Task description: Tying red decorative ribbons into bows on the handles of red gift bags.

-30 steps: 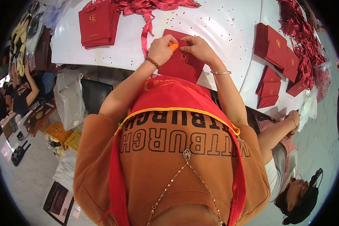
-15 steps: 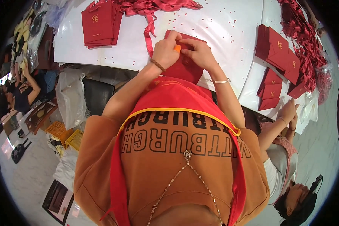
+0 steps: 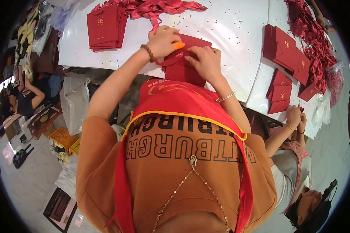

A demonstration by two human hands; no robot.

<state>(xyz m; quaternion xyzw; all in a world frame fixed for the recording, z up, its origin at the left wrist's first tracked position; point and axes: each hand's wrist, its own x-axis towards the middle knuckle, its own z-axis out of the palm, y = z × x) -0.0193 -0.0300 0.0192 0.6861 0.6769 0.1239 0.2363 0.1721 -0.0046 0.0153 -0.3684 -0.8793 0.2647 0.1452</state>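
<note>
In front of me at the table's near edge lies a red paper gift bag (image 3: 196, 40), partly hidden by my hands. My right hand (image 3: 207, 62) is closed on its right part, thumb and fingertips bent over the paper. Over the bag's left side is my left hand (image 3: 164, 40), fingers curled on a red ribbon (image 3: 171, 61) that loops from beneath the wrist to the bag. An orange cover (image 3: 178, 45) sits on one digit of that hand. The left fingertips are partly hidden.
A stack of red bags (image 3: 105, 29) stands at the far left beside a ribbon pile (image 3: 167, 7). More red envelope-like bags (image 3: 286, 48) and ribbons (image 3: 315, 50) lie right, near a co-worker's hands (image 3: 294, 117). Red dots speckle the white table (image 3: 237, 58).
My left hand has moved left and away from my right hand, drawing apart from the bag's middle. The ribbon now loops across the bag. My right hand has shifted slightly nearer to me.
</note>
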